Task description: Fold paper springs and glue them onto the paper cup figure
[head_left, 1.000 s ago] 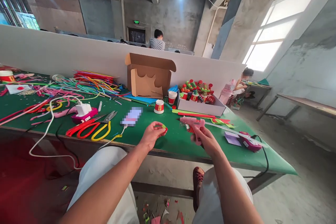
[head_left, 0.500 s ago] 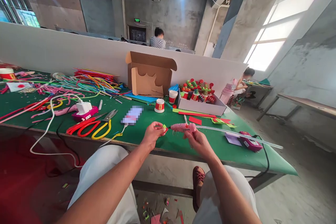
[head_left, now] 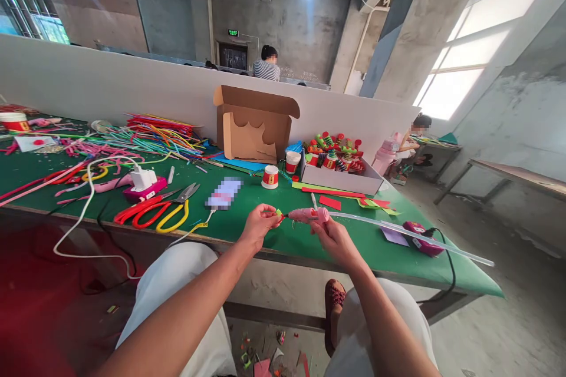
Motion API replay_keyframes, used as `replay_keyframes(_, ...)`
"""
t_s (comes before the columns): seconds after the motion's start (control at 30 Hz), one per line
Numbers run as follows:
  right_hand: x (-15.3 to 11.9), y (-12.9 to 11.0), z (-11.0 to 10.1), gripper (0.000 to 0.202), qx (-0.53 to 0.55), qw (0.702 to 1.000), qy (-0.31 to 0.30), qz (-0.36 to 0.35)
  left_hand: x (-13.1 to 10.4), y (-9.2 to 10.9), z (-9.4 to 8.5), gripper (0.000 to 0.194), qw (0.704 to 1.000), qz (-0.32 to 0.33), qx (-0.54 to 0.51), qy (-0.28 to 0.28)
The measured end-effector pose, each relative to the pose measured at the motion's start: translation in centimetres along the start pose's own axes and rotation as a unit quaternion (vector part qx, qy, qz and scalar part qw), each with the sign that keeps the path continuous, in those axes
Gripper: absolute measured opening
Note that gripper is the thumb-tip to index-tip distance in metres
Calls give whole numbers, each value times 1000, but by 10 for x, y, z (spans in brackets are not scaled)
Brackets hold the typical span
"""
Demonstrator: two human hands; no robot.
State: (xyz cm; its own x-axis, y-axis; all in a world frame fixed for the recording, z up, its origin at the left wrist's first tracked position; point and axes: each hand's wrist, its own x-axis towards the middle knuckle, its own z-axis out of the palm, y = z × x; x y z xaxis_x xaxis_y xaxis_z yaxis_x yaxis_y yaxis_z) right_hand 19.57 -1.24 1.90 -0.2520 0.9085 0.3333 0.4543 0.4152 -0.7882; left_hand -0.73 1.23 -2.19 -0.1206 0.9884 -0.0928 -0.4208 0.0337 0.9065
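My left hand (head_left: 262,225) pinches a small green and red paper piece (head_left: 279,214) above the table's front edge. My right hand (head_left: 331,234) is wrapped round a pink hot glue gun (head_left: 307,215), whose dark nozzle points left and meets or nearly meets the paper piece. A long clear glue stick (head_left: 411,232) runs out of the gun's back to the right. Beyond my hands stands a red and white paper cup (head_left: 269,177) with a dark green coiled strip beside it.
Scissors with red and yellow handles (head_left: 152,212), a phone (head_left: 224,192) and a power adapter (head_left: 144,178) lie left. Behind are a cardboard box (head_left: 254,123) and a tray (head_left: 342,179) of decorated cups. A purple socket block (head_left: 423,240) sits right. People are in the background.
My hands keep nearly the same pose. The far end of the glue stick has shifted a little to the right and down, and the whole view has moved slightly.
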Motion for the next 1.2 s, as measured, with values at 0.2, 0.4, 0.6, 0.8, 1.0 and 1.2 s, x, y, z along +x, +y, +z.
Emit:
replay_keyframes(0.2, 0, 0, 0, 32, -23, 1000, -1, -5, 0, 0, 0, 44, 1000, 7, 4, -6)
replay_keyframes(0.4, 0, -3, -1, 38, -74, 997, -15, -22, -2, 2, 1, 42, 1000, 3, 4, 0)
replay_keyframes(0.6, 0, -3, -1, 40, -96, 995, -17, -16, -3, 2, 2, 43, 1000, -2, 1, 4)
replay_keyframes(0.8, -1, -5, -2, 36, -93, 995, -23, -23, -4, 4, 3, 42, 1000, -1, 5, 8)
replay_keyframes(1.0, -1, -6, -3, 37, -114, 992, -39, -25, -6, 5, 3, 42, 1000, -1, 11, 8)
replay_keyframes(1.2, -1, -7, -3, 36, -128, 991, -37, -19, -6, 6, 4, 40, 1000, -11, 6, 6)
